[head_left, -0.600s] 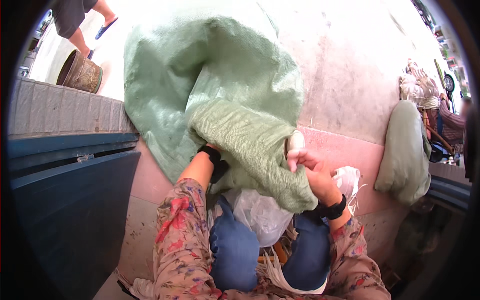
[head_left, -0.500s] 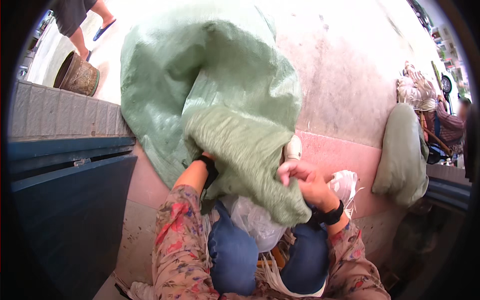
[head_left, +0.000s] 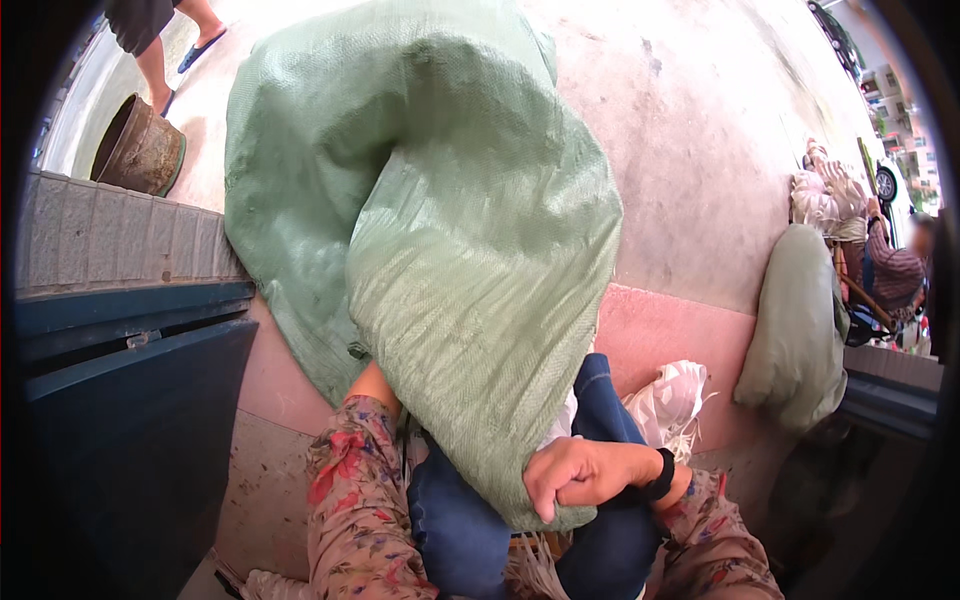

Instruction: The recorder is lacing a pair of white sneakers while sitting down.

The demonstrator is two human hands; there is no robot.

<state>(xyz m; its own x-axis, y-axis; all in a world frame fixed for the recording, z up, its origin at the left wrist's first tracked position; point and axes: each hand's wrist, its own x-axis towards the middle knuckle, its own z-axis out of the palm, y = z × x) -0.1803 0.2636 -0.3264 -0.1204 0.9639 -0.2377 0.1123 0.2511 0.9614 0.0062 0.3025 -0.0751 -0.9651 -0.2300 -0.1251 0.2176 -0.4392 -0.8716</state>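
Note:
A large green woven sack (head_left: 470, 290) spreads from the pavement ahead of me down over my lap. Near its lower end, my right hand (head_left: 585, 475) has its fingers curled closed on the edge of the cloth, above my right knee. Only the forearm of my left arm (head_left: 375, 388) shows; it runs in under the sack, so my left hand is hidden by the cloth. The sack is bent over, with a deep fold in its upper part. A white strip of material peeks out beside my right hand.
A full green sack (head_left: 795, 330) stands at right, near a seated person (head_left: 895, 265) and a white bundle (head_left: 825, 200). White strips (head_left: 670, 400) lie by my right knee. At left are a dark blue door panel (head_left: 130, 430), a brown pot (head_left: 140, 148) and another person's legs (head_left: 155, 60).
The sack's near end has been drawn down and toward me over my lap. My right hand has moved lower and closed on the edge; my left hand has gone out of sight beneath the cloth.

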